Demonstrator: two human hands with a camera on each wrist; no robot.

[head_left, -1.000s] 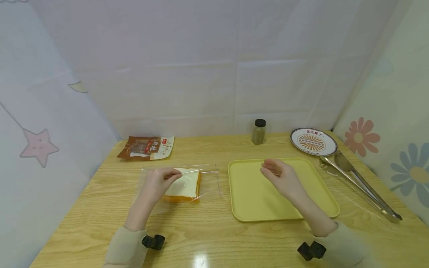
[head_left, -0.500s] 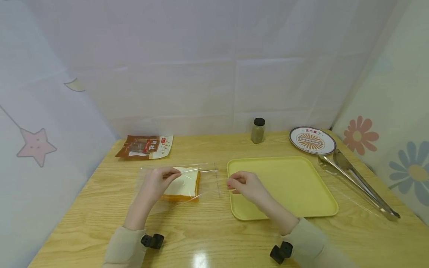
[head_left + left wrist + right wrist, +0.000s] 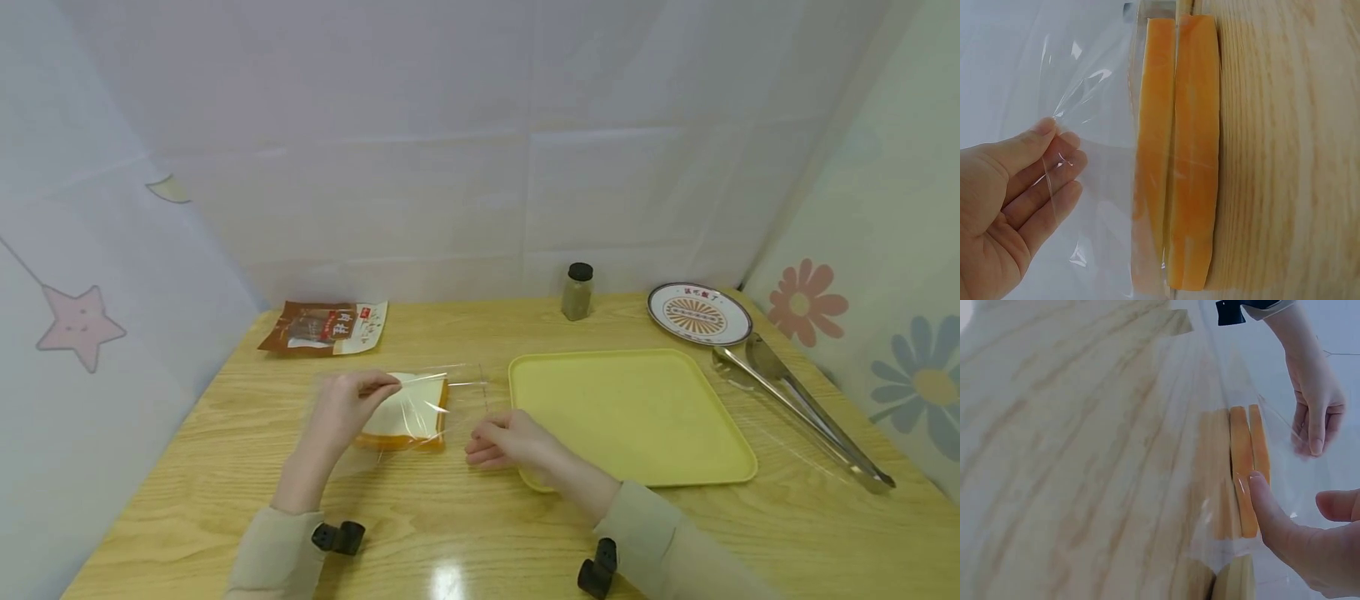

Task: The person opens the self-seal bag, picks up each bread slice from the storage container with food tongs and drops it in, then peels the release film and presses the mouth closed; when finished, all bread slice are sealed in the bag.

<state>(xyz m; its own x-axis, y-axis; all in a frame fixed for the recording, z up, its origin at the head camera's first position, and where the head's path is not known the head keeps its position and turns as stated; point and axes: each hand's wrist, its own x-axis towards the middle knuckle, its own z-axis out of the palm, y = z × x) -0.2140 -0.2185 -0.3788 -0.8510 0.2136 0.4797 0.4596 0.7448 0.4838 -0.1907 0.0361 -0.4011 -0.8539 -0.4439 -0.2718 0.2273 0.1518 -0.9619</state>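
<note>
My left hand (image 3: pixel 347 412) pinches the upper film of a clear plastic bag (image 3: pixel 467 398) between thumb and fingertips, lifting it into creases. Beneath the film lies sliced bread (image 3: pixel 411 408), white on top with an orange crust; the left wrist view shows two crust edges (image 3: pixel 1194 150), one above the other. At the bag's front right corner is my right hand (image 3: pixel 517 442), beside the yellow tray's left edge. In the right wrist view, the digits of this right hand (image 3: pixel 1310 544) stand apart with a gap between them. Whether they touch the film I cannot tell.
The yellow tray (image 3: pixel 637 417) lies right of the bag. Behind stand a brown and white packet (image 3: pixel 326 327) and a black-capped jar (image 3: pixel 577 292). A patterned plate (image 3: pixel 700 314) and metal tongs (image 3: pixel 802 412) are at the right. Cloth walls border the wooden table (image 3: pixel 420 533).
My right hand has moved left and towards me, from over the yellow tray to the bag's front right corner. My left hand keeps its pinch on the bag, almost in place.
</note>
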